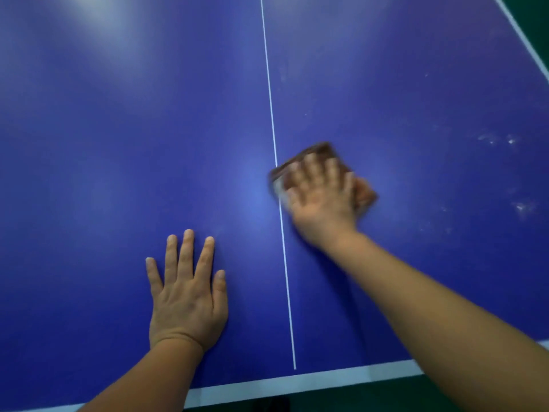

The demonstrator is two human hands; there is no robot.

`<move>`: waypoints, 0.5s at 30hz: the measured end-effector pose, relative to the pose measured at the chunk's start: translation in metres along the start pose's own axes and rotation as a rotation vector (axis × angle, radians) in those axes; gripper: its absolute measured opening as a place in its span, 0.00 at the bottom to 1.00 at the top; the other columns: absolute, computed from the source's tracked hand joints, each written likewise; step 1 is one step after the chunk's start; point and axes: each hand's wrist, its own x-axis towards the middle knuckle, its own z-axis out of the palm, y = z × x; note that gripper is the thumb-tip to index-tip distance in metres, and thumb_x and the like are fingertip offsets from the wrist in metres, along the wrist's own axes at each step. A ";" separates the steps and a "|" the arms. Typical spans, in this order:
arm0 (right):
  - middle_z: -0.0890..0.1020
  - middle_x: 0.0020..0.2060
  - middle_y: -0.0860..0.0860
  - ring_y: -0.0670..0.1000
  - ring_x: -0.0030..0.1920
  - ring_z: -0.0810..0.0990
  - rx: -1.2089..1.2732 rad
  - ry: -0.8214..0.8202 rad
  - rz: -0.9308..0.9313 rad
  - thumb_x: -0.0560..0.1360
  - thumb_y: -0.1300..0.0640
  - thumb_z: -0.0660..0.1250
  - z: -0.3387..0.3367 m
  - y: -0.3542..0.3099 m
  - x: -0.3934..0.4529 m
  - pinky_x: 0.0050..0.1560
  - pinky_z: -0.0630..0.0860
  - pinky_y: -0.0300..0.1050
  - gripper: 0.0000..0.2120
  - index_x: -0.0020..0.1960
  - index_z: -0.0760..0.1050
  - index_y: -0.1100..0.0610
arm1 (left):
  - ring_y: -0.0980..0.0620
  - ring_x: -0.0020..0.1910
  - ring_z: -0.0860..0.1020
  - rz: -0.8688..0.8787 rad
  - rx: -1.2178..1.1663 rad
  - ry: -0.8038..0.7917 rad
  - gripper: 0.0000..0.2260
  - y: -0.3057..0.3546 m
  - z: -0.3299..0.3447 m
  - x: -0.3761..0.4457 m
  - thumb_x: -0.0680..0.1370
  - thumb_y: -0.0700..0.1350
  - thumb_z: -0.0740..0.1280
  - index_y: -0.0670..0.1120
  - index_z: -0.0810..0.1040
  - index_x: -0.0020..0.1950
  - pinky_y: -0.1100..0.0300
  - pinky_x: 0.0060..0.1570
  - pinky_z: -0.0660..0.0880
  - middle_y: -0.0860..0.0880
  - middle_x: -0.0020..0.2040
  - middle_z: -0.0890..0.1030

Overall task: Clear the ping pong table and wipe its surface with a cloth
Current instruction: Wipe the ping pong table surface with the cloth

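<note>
The blue ping pong table (118, 144) fills the head view, with a white centre line (271, 114) running away from me. My right hand (320, 200) presses flat on a folded brown cloth (365, 194) just right of that line; both are motion-blurred. Most of the cloth is hidden under the fingers. My left hand (187, 295) lies flat on the table left of the line, fingers spread, holding nothing.
The table's white near edge (267, 382) runs along the bottom, with dark green floor (356, 396) below it. The right edge line (523, 40) cuts the top right corner. Pale smudges (499, 139) and specks mark the surface to the right of the cloth.
</note>
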 end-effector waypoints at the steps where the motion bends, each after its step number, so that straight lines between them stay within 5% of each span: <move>1: 0.51 0.81 0.47 0.60 0.80 0.47 0.001 -0.069 -0.218 0.80 0.38 0.44 0.007 -0.016 -0.022 0.75 0.41 0.67 0.29 0.80 0.53 0.42 | 0.44 0.80 0.50 -0.005 -0.006 -0.001 0.27 0.000 0.000 0.000 0.81 0.57 0.48 0.48 0.63 0.79 0.43 0.76 0.39 0.45 0.80 0.59; 2: 0.53 0.81 0.46 0.59 0.80 0.48 -0.009 -0.093 -0.353 0.80 0.37 0.44 0.011 -0.015 -0.036 0.76 0.42 0.67 0.29 0.80 0.56 0.42 | 0.44 0.80 0.50 -0.008 -0.011 -0.004 0.28 0.000 -0.001 0.001 0.81 0.57 0.48 0.48 0.63 0.79 0.44 0.76 0.38 0.45 0.80 0.59; 4: 0.56 0.80 0.47 0.59 0.80 0.53 -0.005 -0.032 -0.248 0.79 0.37 0.44 0.003 0.030 -0.034 0.75 0.46 0.67 0.30 0.79 0.59 0.43 | 0.44 0.80 0.50 -0.014 -0.017 -0.007 0.28 0.000 -0.002 0.001 0.81 0.57 0.48 0.48 0.63 0.79 0.45 0.76 0.37 0.44 0.80 0.58; 9: 0.49 0.81 0.49 0.61 0.80 0.47 0.067 0.041 0.813 0.84 0.41 0.45 -0.039 0.199 -0.020 0.75 0.43 0.70 0.27 0.82 0.50 0.46 | 0.44 0.80 0.49 -0.016 -0.026 -0.016 0.29 0.003 -0.004 0.001 0.81 0.57 0.48 0.48 0.61 0.79 0.44 0.76 0.37 0.45 0.81 0.58; 11: 0.49 0.81 0.50 0.63 0.80 0.46 0.144 0.054 0.989 0.84 0.42 0.45 -0.044 0.202 -0.027 0.75 0.42 0.71 0.27 0.82 0.51 0.46 | 0.44 0.81 0.48 -0.022 -0.025 -0.029 0.29 0.003 -0.004 0.001 0.80 0.57 0.47 0.48 0.61 0.79 0.42 0.76 0.38 0.45 0.81 0.57; 13: 0.52 0.81 0.52 0.64 0.79 0.50 0.106 0.074 0.831 0.84 0.42 0.46 -0.026 0.166 -0.036 0.74 0.45 0.73 0.27 0.81 0.53 0.47 | 0.45 0.81 0.47 -0.028 -0.026 -0.038 0.30 0.003 -0.006 0.001 0.80 0.58 0.46 0.48 0.60 0.80 0.41 0.76 0.38 0.45 0.81 0.56; 15: 0.60 0.79 0.55 0.67 0.77 0.58 -0.024 0.118 0.436 0.82 0.43 0.48 -0.001 0.108 -0.062 0.70 0.53 0.75 0.28 0.80 0.59 0.50 | 0.45 0.81 0.47 -0.032 -0.031 -0.040 0.30 0.004 -0.006 0.001 0.80 0.58 0.46 0.49 0.60 0.80 0.42 0.76 0.37 0.45 0.81 0.56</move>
